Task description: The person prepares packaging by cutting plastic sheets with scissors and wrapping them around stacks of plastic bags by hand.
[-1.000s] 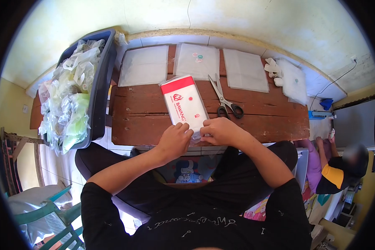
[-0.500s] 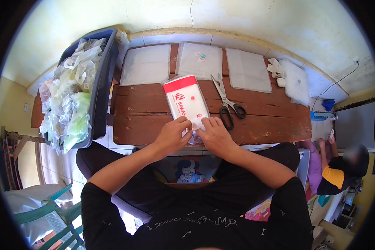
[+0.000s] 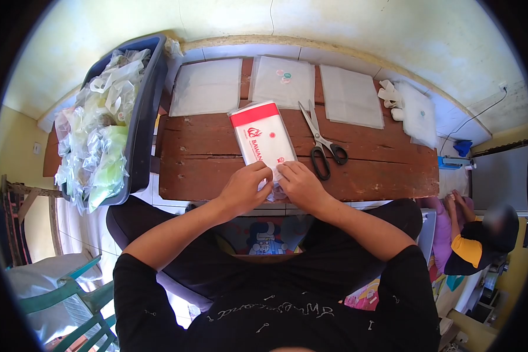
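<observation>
Brown planks of the table (image 3: 205, 170) are shown in the head view, with the printed packet (image 3: 265, 134) laid near the front edge, its lower end gripped by the curled fingers of the left hand (image 3: 247, 185) and the right hand (image 3: 302, 185). Both forearms are angled inward; the fingertips are partly hidden, and the end of the red lettering is covered.
</observation>
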Available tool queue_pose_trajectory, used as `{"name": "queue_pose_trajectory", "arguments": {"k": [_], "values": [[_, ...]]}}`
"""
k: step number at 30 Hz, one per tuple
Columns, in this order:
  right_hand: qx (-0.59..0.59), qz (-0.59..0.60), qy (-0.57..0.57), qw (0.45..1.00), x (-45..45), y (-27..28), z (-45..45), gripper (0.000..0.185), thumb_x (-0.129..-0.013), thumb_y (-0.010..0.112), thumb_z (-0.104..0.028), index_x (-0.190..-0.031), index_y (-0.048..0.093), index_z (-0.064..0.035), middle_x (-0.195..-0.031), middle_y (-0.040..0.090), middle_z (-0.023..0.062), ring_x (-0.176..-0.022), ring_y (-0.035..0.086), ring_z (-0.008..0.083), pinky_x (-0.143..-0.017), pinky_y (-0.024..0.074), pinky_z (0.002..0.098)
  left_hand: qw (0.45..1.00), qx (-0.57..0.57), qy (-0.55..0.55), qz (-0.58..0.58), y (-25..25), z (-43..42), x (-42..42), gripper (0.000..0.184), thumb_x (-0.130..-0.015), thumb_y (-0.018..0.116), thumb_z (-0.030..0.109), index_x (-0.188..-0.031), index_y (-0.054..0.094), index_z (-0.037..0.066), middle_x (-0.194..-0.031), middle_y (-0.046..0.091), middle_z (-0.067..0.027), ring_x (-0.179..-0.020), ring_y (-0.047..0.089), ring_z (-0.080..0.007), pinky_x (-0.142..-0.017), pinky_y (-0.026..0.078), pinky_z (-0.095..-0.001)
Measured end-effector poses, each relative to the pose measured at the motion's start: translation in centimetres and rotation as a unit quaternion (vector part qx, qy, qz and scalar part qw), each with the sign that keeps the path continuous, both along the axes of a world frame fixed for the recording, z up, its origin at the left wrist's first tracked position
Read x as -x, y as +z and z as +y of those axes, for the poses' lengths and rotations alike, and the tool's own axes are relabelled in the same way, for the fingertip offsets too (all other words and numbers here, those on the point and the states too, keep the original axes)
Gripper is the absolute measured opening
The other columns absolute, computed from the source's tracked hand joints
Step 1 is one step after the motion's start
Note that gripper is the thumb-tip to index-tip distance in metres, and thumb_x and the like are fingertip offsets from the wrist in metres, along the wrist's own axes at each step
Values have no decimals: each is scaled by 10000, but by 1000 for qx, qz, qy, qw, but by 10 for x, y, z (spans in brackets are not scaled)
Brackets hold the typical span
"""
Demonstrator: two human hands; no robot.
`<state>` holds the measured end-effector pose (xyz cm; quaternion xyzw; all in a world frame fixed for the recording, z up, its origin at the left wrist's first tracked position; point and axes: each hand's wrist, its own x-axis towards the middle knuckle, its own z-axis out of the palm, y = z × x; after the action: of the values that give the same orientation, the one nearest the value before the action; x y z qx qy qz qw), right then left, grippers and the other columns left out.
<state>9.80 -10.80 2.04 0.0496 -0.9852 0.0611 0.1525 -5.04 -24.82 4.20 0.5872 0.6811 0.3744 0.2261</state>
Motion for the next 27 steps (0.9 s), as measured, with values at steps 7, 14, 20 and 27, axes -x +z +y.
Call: {"name": "queue_pose_trajectory", "arguments": {"k": [7, 14, 20, 27], "values": [[58, 30, -5, 998, 3, -7, 3, 176, -708, 614, -115, -832, 610, 10, -922, 602, 135, -925, 590, 273, -834, 480, 378, 999, -4, 10, 35, -6, 3, 4, 122, -826, 644, 116, -851, 569, 23, -853, 576, -160, -801, 577, -377, -709, 467, -435], [162, 24, -19, 986, 4, -7, 9, 128, -716, 651, -98, -807, 606, -20, -841, 605, 113, -848, 609, 280, -768, 505, 387, 998, -1, 9, 60, -8, 2, 4, 130, -824, 645, 125, -849, 558, 33, -850, 575, -154, -830, 574, -366, -741, 462, -439], [194, 24, 9, 981, 8, -12, 18, 150, -727, 639, -73, -868, 654, -25, -857, 636, 107, -858, 619, 279, -777, 512, 381, 998, 9, 12, 66, -9, 3, 5, 113, -824, 633, 124, -854, 572, 34, -867, 591, -146, -842, 584, -359, -757, 467, -442], [108, 26, 10, 994, 4, -2, 12, 171, -724, 635, -93, -879, 679, -37, -954, 633, 108, -906, 606, 278, -832, 500, 374, 998, -10, 32, 51, -8, 3, 5, 109, -828, 640, 104, -847, 556, 36, -852, 583, -153, -820, 568, -368, -732, 447, -435]]}}
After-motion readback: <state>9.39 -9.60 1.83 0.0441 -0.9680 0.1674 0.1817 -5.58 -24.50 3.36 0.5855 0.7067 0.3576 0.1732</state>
